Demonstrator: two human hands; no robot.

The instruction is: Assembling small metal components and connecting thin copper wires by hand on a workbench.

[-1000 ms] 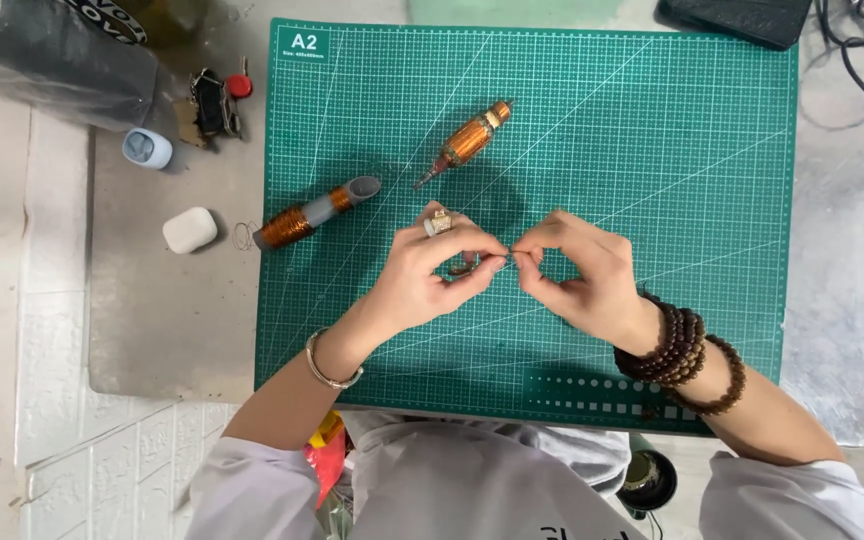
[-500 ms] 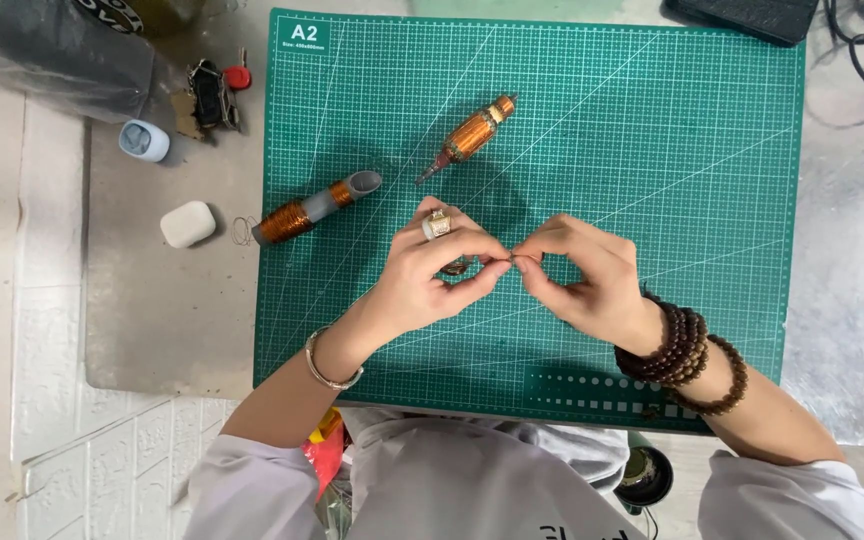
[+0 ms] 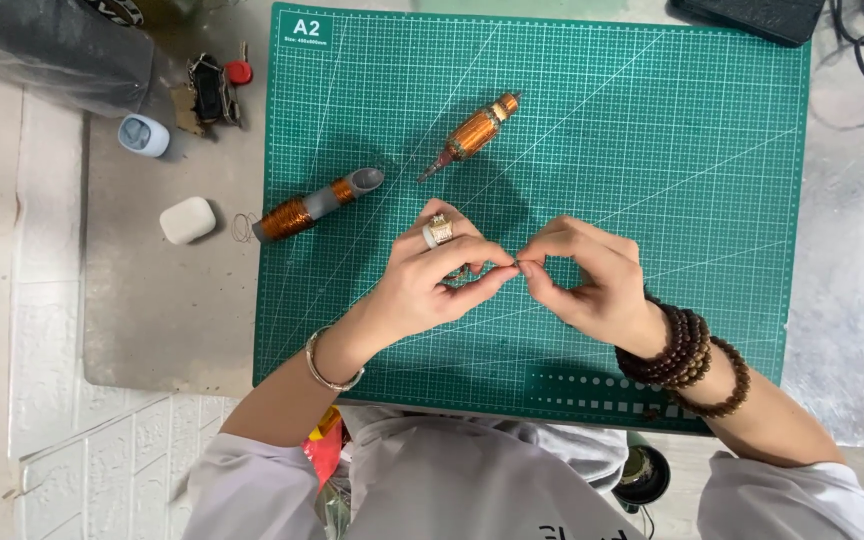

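While hands pinch mid-mat (image 3: 652,120), its edges lie well apart.

Right half of green cutting mat (image 3: 712,150) open. Left of hands (image 3: 517,270): two copper coils (image 3: 292,214) (image 3: 474,132) block; clutter off-mat on tabletop (image 3: 142,320).

A small craft workbench is showing itself here: a green cutting mat (image 3: 652,120) is covering the table, with copper-wire spools (image 3: 302,210) lying about.

White rolled sleeves, a silver ring and bangle on the left hand (image 3: 430,285), dark wooden bead bracelets on the right hand (image 3: 592,285).
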